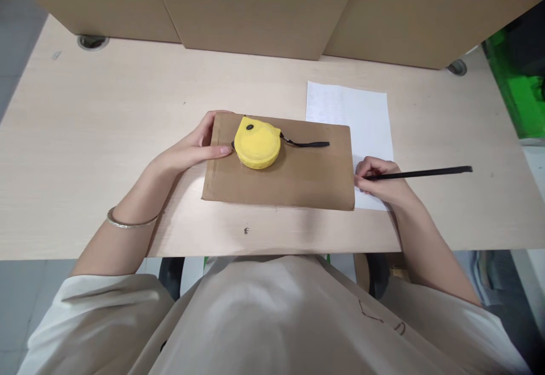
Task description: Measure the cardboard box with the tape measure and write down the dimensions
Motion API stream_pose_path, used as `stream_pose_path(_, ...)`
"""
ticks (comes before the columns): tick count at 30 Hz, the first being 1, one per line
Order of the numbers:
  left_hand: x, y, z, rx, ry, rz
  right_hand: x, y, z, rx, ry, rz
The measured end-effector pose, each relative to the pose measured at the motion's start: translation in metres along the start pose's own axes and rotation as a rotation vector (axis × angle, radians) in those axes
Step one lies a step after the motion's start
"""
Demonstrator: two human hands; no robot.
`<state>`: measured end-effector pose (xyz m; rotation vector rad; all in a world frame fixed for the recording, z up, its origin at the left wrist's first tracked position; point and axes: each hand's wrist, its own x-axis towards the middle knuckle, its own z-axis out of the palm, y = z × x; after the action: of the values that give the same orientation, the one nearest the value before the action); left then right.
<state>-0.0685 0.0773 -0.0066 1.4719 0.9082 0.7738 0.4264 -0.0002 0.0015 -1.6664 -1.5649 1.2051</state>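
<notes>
My left hand (pixel 193 145) grips the left edge of a brown cardboard piece (pixel 315 179), thumb on top and fingers mostly hidden behind it. Whether this is a flat box or a sheet, I cannot tell. On it lies a yellow tape measure (pixel 258 145) with a black button, its black wrist strap (pixel 310 144) stretched to the right. The thumb tip reaches close to the tape measure's left side. Beside the cardboard's right edge, my right hand (pixel 378 179) is closed around a slim black pencil (pixel 430 172), whose long end points right; its tip is hidden.
A white paper sheet (pixel 370 117) lies partly under the cardboard and my right hand. Tall cardboard panels (pixel 255 12) stand along the back of the pale wooden table (pixel 85 137). Two round cable holes are near them, one the left grommet (pixel 92 42). Something green (pixel 517 88) is at the far right.
</notes>
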Motion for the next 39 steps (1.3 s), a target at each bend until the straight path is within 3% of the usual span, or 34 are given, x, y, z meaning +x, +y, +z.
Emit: stream_pose_path(39,0.0001,0.0033,0.0034,-0.013,0.010,-0.033,0.0025,0.0024,-0.0023,-0.015,0.025,0.016)
